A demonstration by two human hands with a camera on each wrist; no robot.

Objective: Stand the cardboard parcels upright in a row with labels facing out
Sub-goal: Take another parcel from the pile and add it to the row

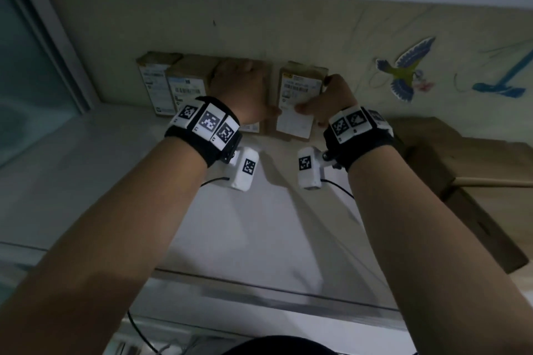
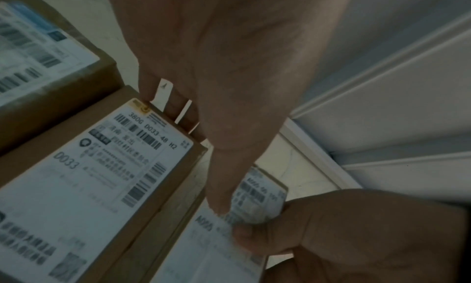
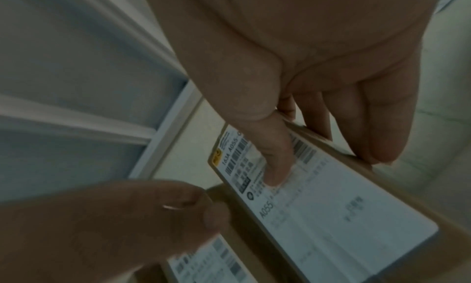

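- four cardboard parcels stand upright in a row against the wall (image 1: 288, 23) in the upper middle of the head view, white labels facing the camera.
- the first parcel (image 1: 153, 81) is at the left end of the row, with the second parcel (image 1: 187, 81) touching it on its right.
- the third parcel (image 2: 84, 178) is largely covered by the left hand (image 1: 242, 92) in the head view; in the left wrist view its label reads d033, fingers curl over its top edge and the thumb runs down its right side.
- the fourth parcel (image 1: 300, 101) sits at the right end, with a narrow gap between it and the third; its label reads a055.
- the right hand (image 1: 331, 101) grips this fourth parcel, thumb pressed on the label and fingers wrapped around its right edge.
- the two hands are close together, each clamped on its own parcel.
- the parcels stand on a pale shelf (image 1: 259, 225).
- a bird sticker (image 1: 406, 69) is on the wall at upper right.
- a large cardboard box (image 1: 461, 181) lies at the right edge.
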